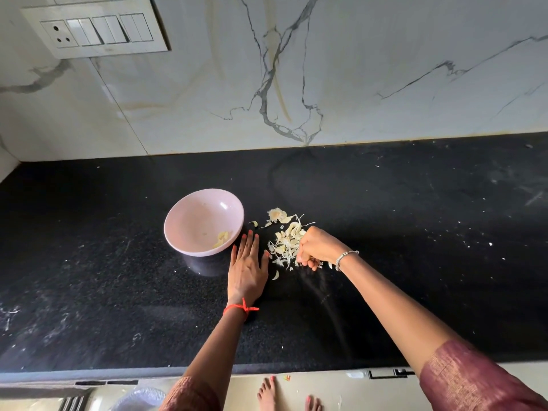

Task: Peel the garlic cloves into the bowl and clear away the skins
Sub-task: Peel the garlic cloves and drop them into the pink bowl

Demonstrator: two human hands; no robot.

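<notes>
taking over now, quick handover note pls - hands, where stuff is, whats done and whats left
Left hand: flat on the counter between bowl and skins, holding nothing.
Right hand: fingers curled round some skins at their right edge.
Done: peeled cloves lie in the bowl.
Left: gather the skins and the strays near them, clear them away; cannot tell if any clove hides among the skins.
</notes>
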